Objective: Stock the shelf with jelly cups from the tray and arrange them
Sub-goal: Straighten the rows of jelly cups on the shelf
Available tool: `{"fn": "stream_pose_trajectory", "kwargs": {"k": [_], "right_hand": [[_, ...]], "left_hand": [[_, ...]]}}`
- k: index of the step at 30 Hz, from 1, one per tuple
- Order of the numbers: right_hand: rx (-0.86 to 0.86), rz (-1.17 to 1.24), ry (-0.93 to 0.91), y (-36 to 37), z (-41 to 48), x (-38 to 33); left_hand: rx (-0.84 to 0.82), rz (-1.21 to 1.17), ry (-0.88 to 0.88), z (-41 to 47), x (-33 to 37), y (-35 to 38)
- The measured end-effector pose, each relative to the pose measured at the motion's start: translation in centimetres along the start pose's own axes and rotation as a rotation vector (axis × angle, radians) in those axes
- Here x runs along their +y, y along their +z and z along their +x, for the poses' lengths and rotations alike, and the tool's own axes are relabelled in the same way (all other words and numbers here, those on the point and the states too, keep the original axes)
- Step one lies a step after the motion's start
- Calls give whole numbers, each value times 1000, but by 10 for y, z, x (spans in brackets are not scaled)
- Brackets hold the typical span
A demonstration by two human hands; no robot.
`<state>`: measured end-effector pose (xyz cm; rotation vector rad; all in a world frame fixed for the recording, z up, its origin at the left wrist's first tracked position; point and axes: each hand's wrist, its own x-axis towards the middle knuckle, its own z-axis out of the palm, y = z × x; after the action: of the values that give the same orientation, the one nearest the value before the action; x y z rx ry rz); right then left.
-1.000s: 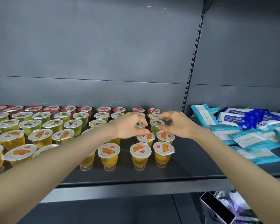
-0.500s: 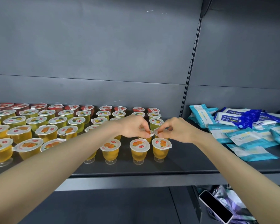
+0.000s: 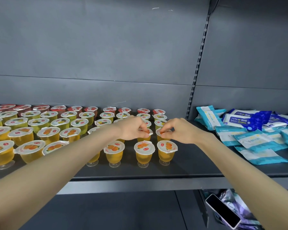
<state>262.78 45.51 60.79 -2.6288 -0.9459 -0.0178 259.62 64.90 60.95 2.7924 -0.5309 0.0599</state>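
Note:
Rows of jelly cups stand on the dark shelf (image 3: 186,168): red ones at the back, green in the middle, orange in front. My left hand (image 3: 133,129) pinches the lid rim of an orange jelly cup (image 3: 144,137) in the second row from the front. My right hand (image 3: 175,130) pinches the lid of the neighbouring orange jelly cup (image 3: 162,136) at the right end of that row. Three orange cups (image 3: 144,152) stand in the front row just below my hands. No tray is in view.
Blue and white wipe packs (image 3: 249,128) lie piled on the shelf to the right, past a slotted upright (image 3: 196,72). A phone (image 3: 223,211) lies on crumpled packaging below the shelf at lower right. Bare shelf surface lies between the cups and the packs.
Both hands came down and forward from the green row onto two orange cups in the second row, and now pinch their lids. The camera view shifted slightly.

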Motion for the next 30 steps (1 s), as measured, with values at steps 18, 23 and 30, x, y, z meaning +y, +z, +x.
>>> {"fn": "stream_pose_trajectory", "kwargs": {"k": [18,23,30], "right_hand": [[211,-10,-5,11,-33,-14],[239,94,15,19,-66,-27],[235,11,57,36,-82,-35]], "left_hand": [[215,16,103,-47,4,7],[155,59,197,-75,9,16],[164,162,163,-85,14,30]]}}
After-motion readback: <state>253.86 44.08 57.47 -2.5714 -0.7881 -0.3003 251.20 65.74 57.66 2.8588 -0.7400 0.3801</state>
